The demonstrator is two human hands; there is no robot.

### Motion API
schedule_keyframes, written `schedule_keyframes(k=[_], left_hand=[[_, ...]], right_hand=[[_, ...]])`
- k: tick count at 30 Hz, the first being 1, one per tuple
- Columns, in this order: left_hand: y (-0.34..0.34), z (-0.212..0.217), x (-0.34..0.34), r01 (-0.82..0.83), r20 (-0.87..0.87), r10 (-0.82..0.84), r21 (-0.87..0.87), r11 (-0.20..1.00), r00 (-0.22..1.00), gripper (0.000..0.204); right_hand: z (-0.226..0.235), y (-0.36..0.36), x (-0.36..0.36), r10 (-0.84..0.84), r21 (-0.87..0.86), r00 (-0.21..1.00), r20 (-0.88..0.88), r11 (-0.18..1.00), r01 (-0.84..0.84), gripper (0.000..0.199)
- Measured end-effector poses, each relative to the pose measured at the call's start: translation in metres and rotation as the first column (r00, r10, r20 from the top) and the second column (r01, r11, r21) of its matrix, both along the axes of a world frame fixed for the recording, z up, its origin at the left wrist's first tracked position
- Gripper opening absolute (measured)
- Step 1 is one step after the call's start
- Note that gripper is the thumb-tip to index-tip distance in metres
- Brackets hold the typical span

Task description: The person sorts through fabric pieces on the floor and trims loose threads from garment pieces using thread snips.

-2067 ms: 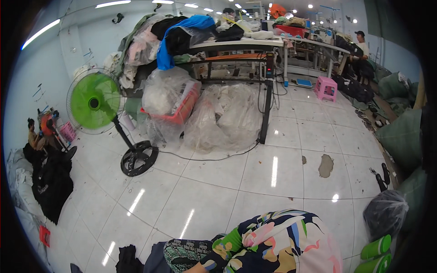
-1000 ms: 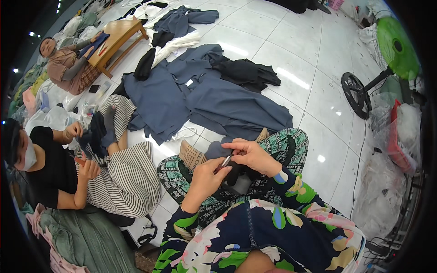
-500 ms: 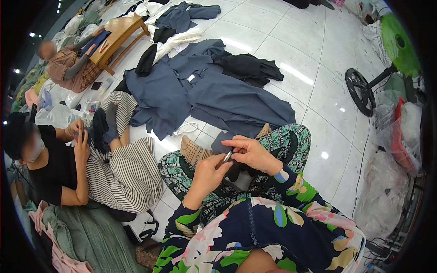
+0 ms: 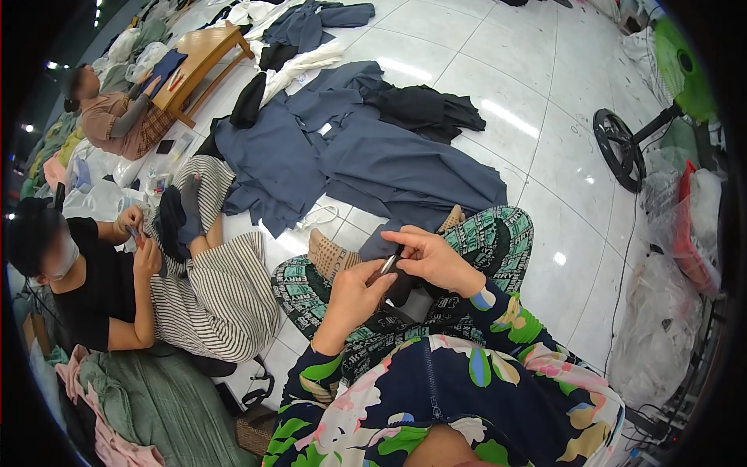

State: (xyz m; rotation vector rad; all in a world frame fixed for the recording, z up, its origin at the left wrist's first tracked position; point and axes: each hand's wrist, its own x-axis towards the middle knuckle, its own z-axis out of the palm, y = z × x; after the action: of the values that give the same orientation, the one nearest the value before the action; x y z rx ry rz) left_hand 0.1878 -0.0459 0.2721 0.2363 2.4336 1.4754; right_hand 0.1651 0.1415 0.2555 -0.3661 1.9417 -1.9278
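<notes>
Above my crossed legs, my left hand is closed around a slim silver tool that looks like thread snips, its tip pointing up toward the other hand. My right hand pinches a dark cloth piece between thumb and fingers, right beside the tip; the exact grip is partly hidden. Part of the same bundle, a grey-blue cloth, hangs beyond my fingers near my patterned sock. The black and grey folds lie in my lap.
Grey-blue garments are spread over the tiles ahead. A person in striped trousers sits close at my left; another sits by a wooden table. At right stand a green fan and plastic bags.
My right index finger has lifted and the fingers have spread a little; the grey-blue cloth hangs lower. The tool stays in my left hand. The near co-worker's hands have moved apart.
</notes>
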Motion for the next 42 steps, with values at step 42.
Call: schedule_keyframes(k=[42], left_hand=[[-0.007,-0.011,0.007,-0.013,0.051,0.011,0.041,0.999,0.999,0.026]], right_hand=[[-0.001,-0.004,0.005,0.069,0.022,0.997,-0.017,0.997,-0.068,0.07]])
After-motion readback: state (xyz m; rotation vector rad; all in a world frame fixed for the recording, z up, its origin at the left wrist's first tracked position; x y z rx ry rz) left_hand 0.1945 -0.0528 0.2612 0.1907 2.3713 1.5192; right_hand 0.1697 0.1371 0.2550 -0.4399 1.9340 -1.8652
